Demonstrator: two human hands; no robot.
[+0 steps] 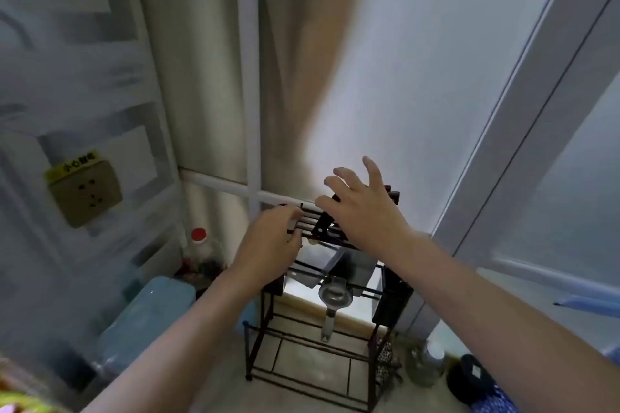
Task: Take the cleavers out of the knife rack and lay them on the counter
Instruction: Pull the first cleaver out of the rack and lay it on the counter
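Near edge first: our two forearms run up from the bottom corners toward the knife rack (322,295), a black wire frame standing on the desk (302,355) close to the back wall.

Left hand (271,241): fingers curled onto the bars at the rack's top left edge, closed on the frame, apparently to steady it. Right hand (365,208): open, fingers spread, hovering over the dark handles (392,196) that stick up at the rack's top right. Not yet gripping anything.

Cleavers (335,270): blades hang inside the rack under the top bars, steel faces showing between the wires. How many there are we cannot tell; the picture is blurred. A metal strainer (335,295) hangs on the front of the rack below them.

Step in hand, as we judge it: close the right hand round one handle and draw it straight up along the slot, keeping the left hand pressing the frame down so the light rack does not lift or tip.

Room: wall just behind, door frame (523,144) to the right, a bottle with red cap (199,238) and a blue jug (151,312) left of the rack, jars (426,365) at its right foot. Open desk lies mostly in front, toward us.
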